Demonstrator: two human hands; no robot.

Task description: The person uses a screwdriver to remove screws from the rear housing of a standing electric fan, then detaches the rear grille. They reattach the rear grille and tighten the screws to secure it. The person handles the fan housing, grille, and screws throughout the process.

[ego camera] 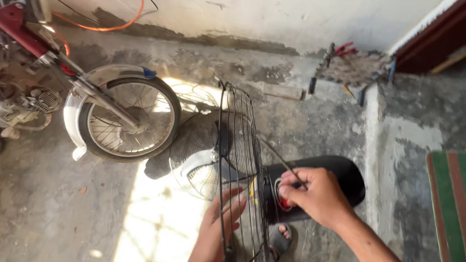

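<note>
Two bare hands work on an electric fan standing on a stained concrete floor (pixel 37 209). Left hand (pixel 218 226) sits against the black wire fan guard (pixel 240 149), fingers spread fairly wide and laid flat on the wires, bracing rather than clamping; whether any finger hooks through the mesh I cannot tell. Right hand (pixel 312 195) is curled nearly closed at the back of the black motor housing (pixel 324 185), fingertips pinched on something small near the red part at the rear, too hidden to identify. A thin dark wire or cable runs up from that spot across the guard. A sandalled foot (pixel 281 238) shows just below the housing. A red motorcycle (pixel 17 64) with its front wheel (pixel 129 116) stands well to the left, the tyre near the fan's shadow; an orange cable (pixel 124 21) hangs on the wall, a striped green mat (pixel 464 210) lies at right, and a small stool with tools (pixel 350 68) is at the far wall. Risks, as I judge: the guard stands edge-on with only a flat palm steadying it, so a hard pull at the rear could tip the fan toward the wheel; fingers on the wires could get nipped; the pinched piece could slip and drop near the foot.
</note>
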